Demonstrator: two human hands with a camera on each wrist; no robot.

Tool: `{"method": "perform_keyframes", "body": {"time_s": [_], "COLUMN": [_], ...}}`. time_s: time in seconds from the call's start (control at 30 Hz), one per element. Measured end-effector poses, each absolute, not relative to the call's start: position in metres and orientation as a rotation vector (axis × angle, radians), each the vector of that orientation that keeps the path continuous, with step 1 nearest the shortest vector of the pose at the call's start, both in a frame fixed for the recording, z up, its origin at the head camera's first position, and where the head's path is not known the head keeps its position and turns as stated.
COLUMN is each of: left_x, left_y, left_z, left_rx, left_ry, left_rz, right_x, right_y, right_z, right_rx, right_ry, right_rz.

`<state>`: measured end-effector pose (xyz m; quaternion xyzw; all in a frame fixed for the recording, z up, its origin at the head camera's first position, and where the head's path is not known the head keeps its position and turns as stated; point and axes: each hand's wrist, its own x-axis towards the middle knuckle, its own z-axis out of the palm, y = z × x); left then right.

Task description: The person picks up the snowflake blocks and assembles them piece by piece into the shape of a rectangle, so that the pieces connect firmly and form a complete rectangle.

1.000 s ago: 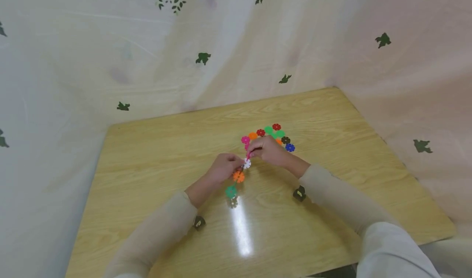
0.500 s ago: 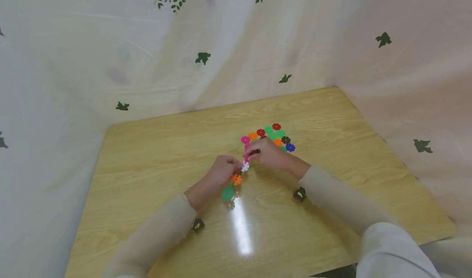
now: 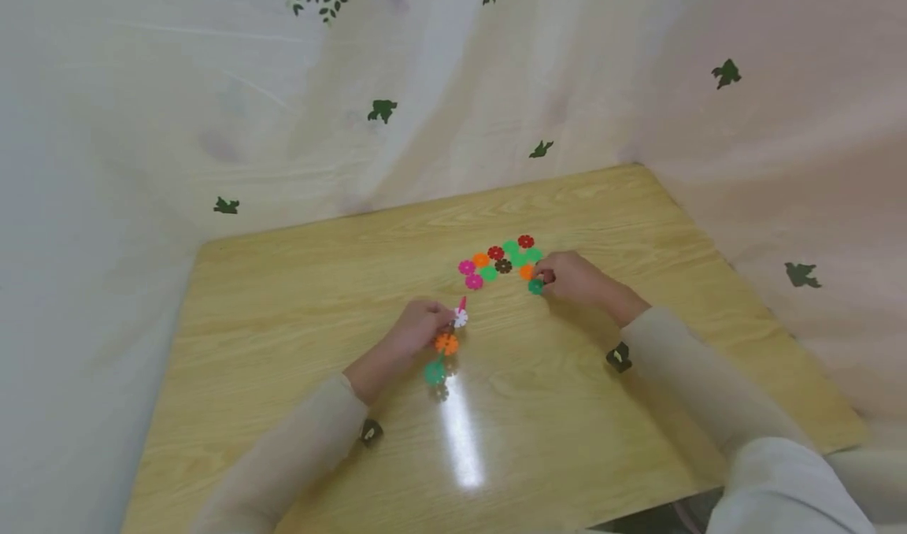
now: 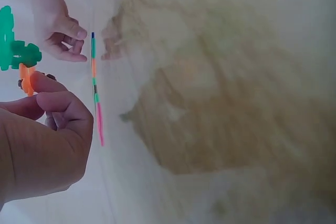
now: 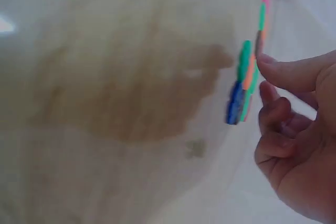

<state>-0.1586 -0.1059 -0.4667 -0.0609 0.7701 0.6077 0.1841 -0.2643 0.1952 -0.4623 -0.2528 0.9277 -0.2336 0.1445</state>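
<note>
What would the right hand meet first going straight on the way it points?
The right hand would likely meet the nearest orange disc first, above the dark green disc in the head view; depth is unclear.

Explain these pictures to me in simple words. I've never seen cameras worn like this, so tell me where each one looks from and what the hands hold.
There is no machine: these are a person's bare hands. The wide picture comes from a camera on the head, looking forward and down. The other two come from cameras on the left and right wrists, each watching its own hand's work.

On the wooden table lies a group of flat, flower-shaped pieces in several colours. The left hand pinches a short chain of joined pieces, with pink, white, orange and green showing. The right hand is at the group's right end, thumb and forefinger apart, visibly holding nothing.
</note>
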Motion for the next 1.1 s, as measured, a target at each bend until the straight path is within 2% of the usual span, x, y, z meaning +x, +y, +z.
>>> {"method": "perform_keyframes", "body": {"time_s": [0.2,0.47,0.77,0.97,1.1], "left_x": [-0.158,-0.156,-0.157,-0.157,-0.158], "left_y": [-0.104,-0.103,-0.102,-0.103,-0.1], "left_z": [-0.47,-0.466,-0.469,-0.469,-0.47], "left_rx": [-0.131,-0.158,-0.133,-0.078,-0.115], "left_ry": [2.143,2.116,2.091,2.061,2.023], "left_rz": [1.696,1.674,1.737,1.761,1.727], "right_x": [-0.257,-0.245,-0.241,-0.237,-0.233], "right_y": [0.195,0.182,0.171,0.151,0.132], "right_z": [-0.471,-0.472,-0.469,-0.469,-0.469], "right_rx": [-0.972,-1.075,-0.947,-0.809,-0.578], "right_ry": [2.734,2.67,2.578,2.464,2.323], "right_rz": [-0.504,-0.5,-0.543,-0.911,-1.286]}}
